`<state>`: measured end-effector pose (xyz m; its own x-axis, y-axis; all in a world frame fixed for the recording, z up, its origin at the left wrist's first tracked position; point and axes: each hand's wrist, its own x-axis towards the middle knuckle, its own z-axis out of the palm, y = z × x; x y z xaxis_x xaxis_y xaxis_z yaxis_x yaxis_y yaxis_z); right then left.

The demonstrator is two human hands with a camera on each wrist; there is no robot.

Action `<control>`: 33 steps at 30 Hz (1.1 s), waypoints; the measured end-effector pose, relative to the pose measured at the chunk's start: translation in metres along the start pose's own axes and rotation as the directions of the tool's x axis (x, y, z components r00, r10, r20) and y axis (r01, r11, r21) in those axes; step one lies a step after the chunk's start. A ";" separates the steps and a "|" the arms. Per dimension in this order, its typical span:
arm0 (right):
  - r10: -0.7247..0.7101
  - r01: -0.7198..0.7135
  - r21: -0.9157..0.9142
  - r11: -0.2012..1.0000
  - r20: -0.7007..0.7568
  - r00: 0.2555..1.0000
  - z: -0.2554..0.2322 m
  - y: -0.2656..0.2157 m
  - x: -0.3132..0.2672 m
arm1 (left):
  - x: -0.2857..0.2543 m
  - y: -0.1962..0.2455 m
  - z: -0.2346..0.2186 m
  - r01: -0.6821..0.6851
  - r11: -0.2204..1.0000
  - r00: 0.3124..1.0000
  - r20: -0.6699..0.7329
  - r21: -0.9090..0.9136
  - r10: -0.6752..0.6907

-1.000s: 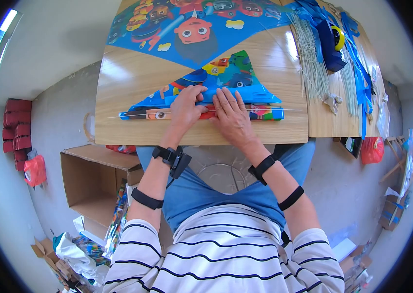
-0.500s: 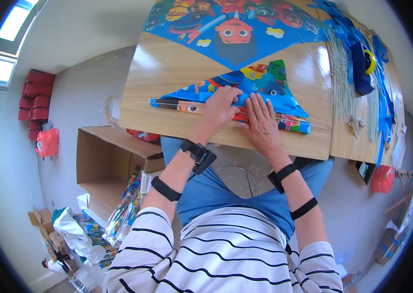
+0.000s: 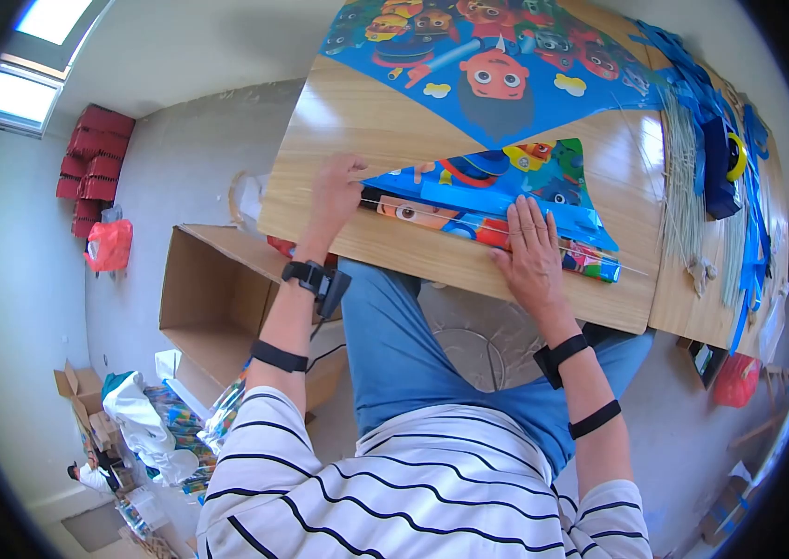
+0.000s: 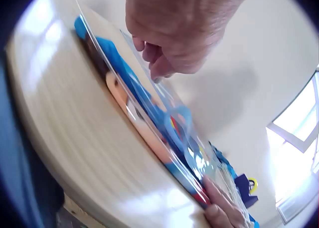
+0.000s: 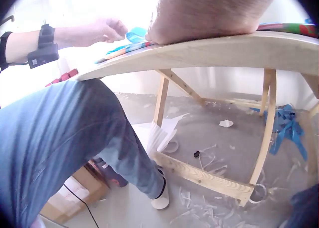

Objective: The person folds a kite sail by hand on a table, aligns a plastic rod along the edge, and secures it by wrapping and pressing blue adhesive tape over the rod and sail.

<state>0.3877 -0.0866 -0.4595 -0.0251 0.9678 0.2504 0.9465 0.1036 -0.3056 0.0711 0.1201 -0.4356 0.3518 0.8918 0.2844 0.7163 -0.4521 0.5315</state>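
Observation:
The right hand (image 3: 536,261) lies with extended fingers across a folded printed sheet (image 3: 478,172) and its rolled lower edge (image 3: 413,212). A thin pale rod runs along that edge, and a blue strip (image 3: 450,196) lies on the sheet. Beyond the sheet's left end, the left hand (image 3: 334,200) is raised over the table. In the left wrist view, this left hand (image 4: 179,33) has curled fingers with nothing visible in them, above the rod and rolled edge; a blue loop (image 4: 178,125) stands up nearer the right hand (image 4: 222,205).
A large printed sheet (image 3: 497,102) covers the table's far side. On the right lie pale rods (image 3: 683,186), blue strips (image 3: 750,252) and a dark blue holder with yellow tape (image 3: 736,156). A cardboard box (image 3: 217,289) stands below the table's left edge.
The left hand has left the middle of the folded sheet and moved to its left end. The right hand stays pressed on the sheet. The head view has shifted and turned.

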 end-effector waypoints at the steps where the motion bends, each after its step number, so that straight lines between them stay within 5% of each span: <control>1: 0.002 -0.002 0.009 1.000 0.008 1.000 -0.001 0.000 0.000 | 0.000 -0.007 -0.002 0.009 1.000 1.000 0.028 -0.008 -0.009; 4: -0.003 0.002 0.008 1.000 0.012 1.000 -0.001 0.000 0.000 | 0.002 -0.015 -0.001 0.200 0.972 0.968 0.181 -0.124 -0.176; 10: -0.007 0.007 0.005 1.000 0.015 1.000 -0.004 -0.001 0.001 | -0.001 0.003 -0.001 0.058 0.987 0.996 0.058 0.152 -0.067; 16: -0.009 0.009 0.005 1.000 0.009 1.000 -0.004 -0.001 0.001 | -0.005 -0.029 0.002 0.252 0.959 0.967 -0.063 0.133 -0.246; 19: -0.003 0.003 0.012 1.000 0.007 1.000 -0.005 -0.002 0.000 | 0.000 -0.033 -0.006 0.126 0.991 0.988 -0.084 -0.051 -0.130; 24: -0.014 0.014 0.017 1.000 0.021 1.000 -0.003 0.002 0.001 | 0.019 0.068 -0.036 0.269 0.841 0.963 0.145 -0.470 -0.227; 27: -0.003 0.003 0.012 1.000 -0.015 1.000 0.001 0.001 -0.001 | 0.014 0.163 -0.055 0.307 0.676 0.938 0.334 -0.670 -0.094; 28: 0.012 -0.011 0.034 0.999 -0.031 0.999 0.003 0.001 -0.003 | 0.006 0.191 -0.059 0.292 0.545 0.910 0.404 -0.786 0.095; 29: 0.023 -0.020 0.060 0.998 -0.050 0.998 0.005 0.002 -0.003 | -0.002 0.215 -0.063 0.304 0.394 0.857 0.429 -0.867 0.284; 31: -0.001 0.006 0.065 0.998 -0.073 0.997 0.008 0.004 -0.004 | -0.016 0.267 -0.076 0.362 0.306 0.678 0.473 -0.881 0.563; 33: 0.008 -0.003 0.062 0.998 -0.085 0.996 0.009 0.003 -0.005 | -0.029 0.306 -0.078 0.426 0.142 0.555 0.382 -0.894 0.739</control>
<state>0.3880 -0.0893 -0.4701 0.0096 0.9457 0.3248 0.9248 0.1151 -0.3627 0.2332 -0.0450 -0.2189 0.9547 0.1671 0.2463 -0.2872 0.3005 0.9095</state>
